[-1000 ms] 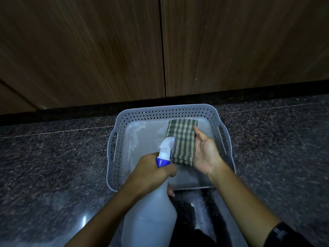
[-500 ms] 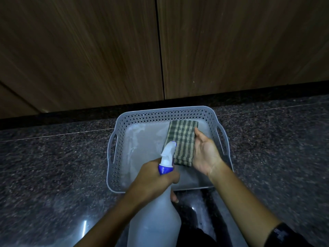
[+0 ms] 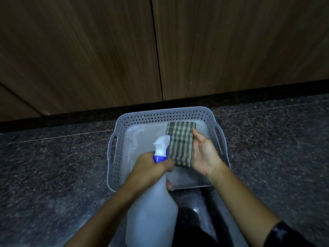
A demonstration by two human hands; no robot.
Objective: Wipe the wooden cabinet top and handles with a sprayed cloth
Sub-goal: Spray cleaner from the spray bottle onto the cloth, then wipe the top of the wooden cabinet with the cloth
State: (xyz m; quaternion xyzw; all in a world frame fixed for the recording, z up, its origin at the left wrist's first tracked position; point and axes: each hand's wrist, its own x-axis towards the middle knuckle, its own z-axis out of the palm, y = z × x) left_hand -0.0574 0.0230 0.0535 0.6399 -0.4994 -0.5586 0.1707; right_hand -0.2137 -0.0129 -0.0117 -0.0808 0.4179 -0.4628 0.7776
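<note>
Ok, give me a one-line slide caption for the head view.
Left hand aims a spray bottle at the checked cloth held in the right hand over a grey basket.

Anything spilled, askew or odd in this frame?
Whitish streaks on the basket floor, left of the cloth, look like spray residue or wet film; cannot tell which. Otherwise nothing: left hand grips the spray bottle, right hand holds the cloth.

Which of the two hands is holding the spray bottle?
The left hand, wrapped round the neck of the spray bottle; the right hand holds the folded checked cloth above the basket.
</note>
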